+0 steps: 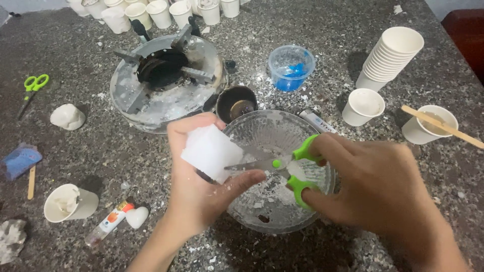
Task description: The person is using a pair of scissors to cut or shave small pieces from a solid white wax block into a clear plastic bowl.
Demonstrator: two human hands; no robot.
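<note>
My left hand grips a white block of wax-like material over the left rim of a clear glass bowl. My right hand holds green-handled scissors, fingers through the loops. The metal blades point left and meet the lower edge of the white block. White flakes lie in the bowl beneath.
A round metal burner stand sits behind the bowl, with a small dark cup and a blue-filled plastic cup. Stacked white paper cups, a cup with a wooden stick, a second pair of green scissors, a glue tube and white lumps lie around.
</note>
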